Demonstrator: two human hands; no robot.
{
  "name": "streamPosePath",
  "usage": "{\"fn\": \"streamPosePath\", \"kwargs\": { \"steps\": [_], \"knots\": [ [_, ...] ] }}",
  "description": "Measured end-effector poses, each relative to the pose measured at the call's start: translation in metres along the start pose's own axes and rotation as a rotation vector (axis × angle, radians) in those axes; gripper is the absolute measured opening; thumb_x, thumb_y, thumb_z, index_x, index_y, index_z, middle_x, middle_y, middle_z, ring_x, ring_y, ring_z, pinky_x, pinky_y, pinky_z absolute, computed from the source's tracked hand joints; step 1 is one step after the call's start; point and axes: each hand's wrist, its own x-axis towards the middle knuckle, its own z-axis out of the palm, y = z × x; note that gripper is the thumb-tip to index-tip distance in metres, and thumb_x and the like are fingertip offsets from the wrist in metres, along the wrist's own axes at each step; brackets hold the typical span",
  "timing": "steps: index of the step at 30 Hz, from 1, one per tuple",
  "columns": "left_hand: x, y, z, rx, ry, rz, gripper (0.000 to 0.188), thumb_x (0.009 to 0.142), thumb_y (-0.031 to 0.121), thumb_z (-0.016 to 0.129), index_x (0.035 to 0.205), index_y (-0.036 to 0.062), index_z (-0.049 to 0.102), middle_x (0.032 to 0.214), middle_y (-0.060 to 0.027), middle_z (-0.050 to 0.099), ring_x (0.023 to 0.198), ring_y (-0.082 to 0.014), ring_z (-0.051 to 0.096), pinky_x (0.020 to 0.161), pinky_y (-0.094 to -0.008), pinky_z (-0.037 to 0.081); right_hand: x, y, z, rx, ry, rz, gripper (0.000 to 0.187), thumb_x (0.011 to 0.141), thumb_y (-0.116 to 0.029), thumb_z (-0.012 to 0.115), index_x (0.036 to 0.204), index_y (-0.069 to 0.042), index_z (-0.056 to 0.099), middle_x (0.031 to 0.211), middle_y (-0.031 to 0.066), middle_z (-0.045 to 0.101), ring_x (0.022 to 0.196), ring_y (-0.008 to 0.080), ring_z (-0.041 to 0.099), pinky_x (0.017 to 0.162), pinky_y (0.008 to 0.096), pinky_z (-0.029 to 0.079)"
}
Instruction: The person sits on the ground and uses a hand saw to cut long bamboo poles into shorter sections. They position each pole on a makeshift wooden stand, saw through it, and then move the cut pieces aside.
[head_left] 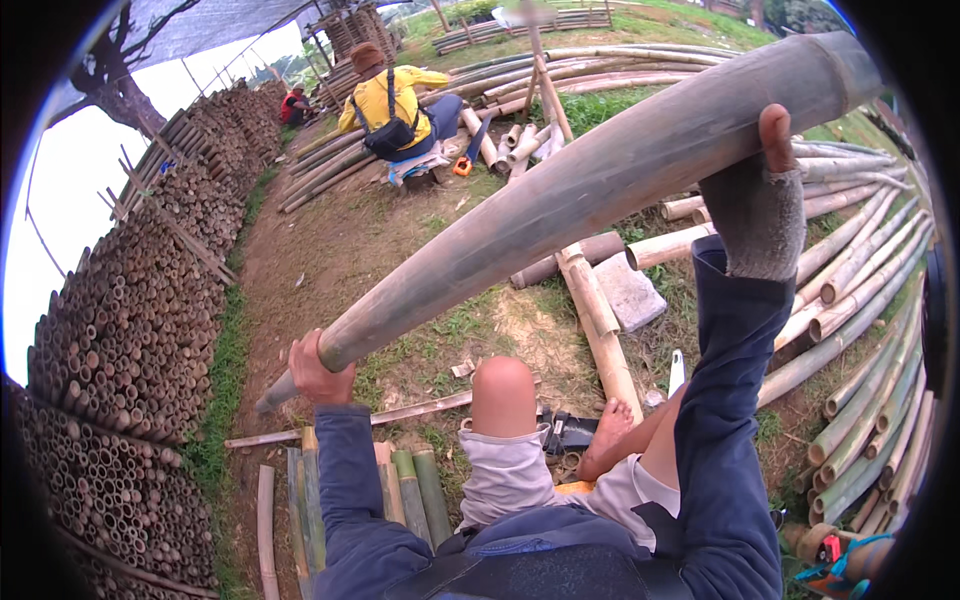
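A thick grey-green bamboo pole point(560, 205) slants across in front of me, its thick part high at the right and its thin end low at the left. My left hand point(322, 368) is bare and closed around the pole near that thin end. Under the thick part, my right hand point(757, 205) grips it in a grey fingerless glove, thumb showing on the near side; its other fingers are hidden behind the pole. Beneath the pole, a propped length of split-looking bamboo point(600, 335) slopes toward my bare foot point(608, 440).
A grey stone block point(628, 290) lies beside the propped bamboo. Long bamboo poles point(850, 260) spread at the right. Cut bamboo tubes point(130, 330) are stacked high at the left. A person in yellow point(395, 105) sits ahead, near an orange-handled saw point(463, 167). Short bamboo pieces point(410, 490) lie beside my knee.
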Motion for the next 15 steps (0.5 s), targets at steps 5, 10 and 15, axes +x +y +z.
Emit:
{"fn": "streamPosePath", "kwargs": {
  "steps": [5, 10, 15],
  "knots": [
    [0.075, 0.035, -0.02, -0.131, 0.099, -0.064, 0.076, 0.065, 0.022, 0.098, 0.131, 0.0107, 0.062, 0.117, -0.0135, 0.073, 0.109, -0.039, 0.072, 0.101, -0.0494, 0.057, 0.029, -0.039, 0.012, -0.391, -0.364, -0.154, 0.105, 0.099, -0.074, 0.06, 0.164, 0.003, 0.032, 0.159, 0.0202, 0.047, 0.151, 0.038, 0.046, 0.13, 0.0495, 0.033],
    [0.185, 0.042, -0.07, -0.186, 0.423, -0.217, 0.081, 0.067, 0.029, 0.102, 0.135, 0.0067, 0.063, 0.123, -0.0163, 0.072, 0.11, -0.032, 0.074, 0.1, -0.0435, 0.057, -0.009, -0.022, -0.026, -0.672, -0.504, -0.025, 0.092, 0.1, -0.052, 0.072, 0.166, -0.001, 0.032, 0.15, 0.0129, 0.052, 0.139, 0.0298, 0.057, 0.116, 0.0409, 0.046],
    [0.252, 0.033, -0.162, -0.313, 0.677, -0.187, 0.076, 0.075, 0.023, 0.101, 0.131, -0.0085, 0.06, 0.124, -0.0182, 0.069, 0.108, -0.026, 0.07, 0.099, -0.0397, 0.057, -0.055, 0.053, -0.068, -0.667, -0.566, 0.418, 0.073, 0.101, -0.037, 0.076, 0.159, -0.006, 0.046, 0.133, 0.0084, 0.053, 0.124, 0.0212, 0.063, 0.108, 0.0368, 0.05]
  ]
}}
